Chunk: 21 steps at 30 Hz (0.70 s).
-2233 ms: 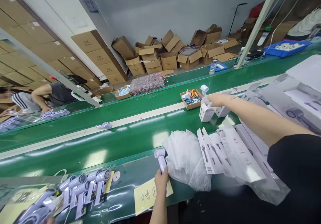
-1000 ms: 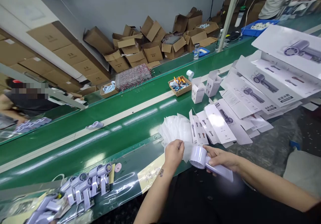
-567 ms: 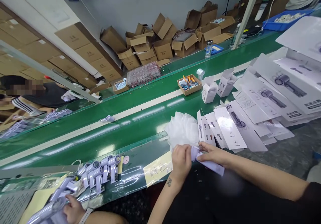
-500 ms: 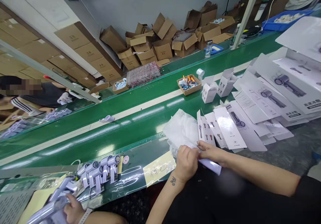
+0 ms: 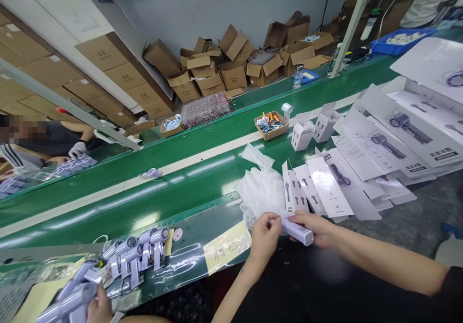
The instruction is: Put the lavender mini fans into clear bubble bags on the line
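Observation:
My right hand (image 5: 314,227) is closed round the lavender handle of a handheld fan (image 5: 299,234), whose blunt end points toward my body. My left hand (image 5: 265,236) is pinched at the other end of the fan, and its fingers hide that end and whatever lies between them. Just beyond my hands is a heap of white translucent packing bags (image 5: 262,190). Flat printed fan boxes (image 5: 334,193) lie beside it on the right, close to my right hand.
Several lavender fans (image 5: 159,241) stand at left, near a co-worker's hand (image 5: 99,306) by a larger fan. Beyond are a yellow paper note (image 5: 227,248), a green conveyor belt (image 5: 202,188), a small carton of parts (image 5: 271,125) and two white boxes (image 5: 303,132). Another person (image 5: 54,137) works across the belt.
The fan in my hands has turned, so its handle and end show more. My left hand's fingers have shifted along it. One packing bag now sticks up from the heap.

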Tool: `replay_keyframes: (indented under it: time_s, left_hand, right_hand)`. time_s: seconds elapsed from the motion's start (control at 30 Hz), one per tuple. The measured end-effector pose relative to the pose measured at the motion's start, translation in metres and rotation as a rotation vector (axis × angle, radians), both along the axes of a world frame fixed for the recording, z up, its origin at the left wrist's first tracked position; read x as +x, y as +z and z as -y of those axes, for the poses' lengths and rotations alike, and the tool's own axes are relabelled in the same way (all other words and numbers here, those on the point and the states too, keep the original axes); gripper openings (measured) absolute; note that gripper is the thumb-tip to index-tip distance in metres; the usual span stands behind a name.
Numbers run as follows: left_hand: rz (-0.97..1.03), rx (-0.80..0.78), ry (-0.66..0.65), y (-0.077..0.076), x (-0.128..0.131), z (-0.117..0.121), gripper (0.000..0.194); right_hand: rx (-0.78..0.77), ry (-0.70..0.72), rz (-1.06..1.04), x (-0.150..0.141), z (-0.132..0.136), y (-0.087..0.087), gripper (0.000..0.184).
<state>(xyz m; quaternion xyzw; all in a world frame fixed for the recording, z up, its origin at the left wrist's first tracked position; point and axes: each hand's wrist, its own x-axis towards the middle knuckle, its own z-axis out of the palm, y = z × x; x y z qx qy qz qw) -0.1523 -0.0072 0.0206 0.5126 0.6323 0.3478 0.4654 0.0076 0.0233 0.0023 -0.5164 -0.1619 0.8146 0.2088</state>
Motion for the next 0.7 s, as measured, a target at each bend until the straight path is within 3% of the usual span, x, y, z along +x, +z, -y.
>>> replay_keyframes:
  time_s: [0.07, 0.13, 0.2, 0.3, 0.37, 0.43, 0.47, 0.5, 0.57, 0.6, 0.67, 0.7]
  left_hand:
    - [0.143, -0.081, 0.104, 0.008, 0.000, -0.002, 0.015]
    - [0.225, -0.065, 0.113, 0.017, -0.003, 0.001, 0.018]
    - [0.212, 0.000, 0.058, 0.029, -0.008, 0.005, 0.021]
    - [0.077, 0.203, 0.007, 0.040, -0.021, 0.007, 0.027]
    - [-0.011, 0.328, -0.061, 0.038, -0.030, 0.005, 0.060]
    - [-0.074, 0.314, -0.248, 0.027, -0.033, 0.001, 0.096]
    - [-0.091, 0.263, -0.347, 0.020, -0.031, -0.001, 0.094]
    - [-0.103, 0.214, -0.407, 0.012, -0.028, -0.003, 0.078]
    - [-0.110, 0.179, -0.394, -0.003, -0.019, -0.003, 0.035]
    - [-0.099, 0.187, -0.328, -0.009, -0.016, -0.003, 0.025]
    - [-0.025, 0.171, -0.168, -0.015, -0.012, -0.002, 0.026]
    - [0.039, 0.134, -0.106, -0.015, -0.013, -0.001, 0.028]
  right_hand:
    - [0.087, 0.116, 0.058, 0.013, 0.000, 0.007, 0.021]
    - [0.296, 0.221, 0.147, 0.026, -0.001, 0.022, 0.022]
    - [0.519, 0.260, 0.236, 0.035, -0.001, 0.039, 0.025]
    - [0.639, 0.262, 0.201, 0.034, 0.002, 0.052, 0.027]
    - [0.627, 0.221, 0.096, 0.027, 0.007, 0.053, 0.028]
    - [0.627, 0.165, 0.016, 0.019, 0.012, 0.052, 0.029]
    - [0.635, 0.175, -0.001, 0.017, 0.012, 0.053, 0.031]
    - [0.665, 0.225, 0.013, 0.016, 0.010, 0.055, 0.032]
    - [0.841, 0.366, 0.214, 0.021, -0.003, 0.061, 0.034]
    - [0.959, 0.412, 0.420, 0.027, -0.015, 0.065, 0.036]
    - [1.111, 0.424, 0.955, 0.041, -0.047, 0.070, 0.050]
    - [1.085, 0.424, 1.210, 0.048, -0.065, 0.071, 0.063]
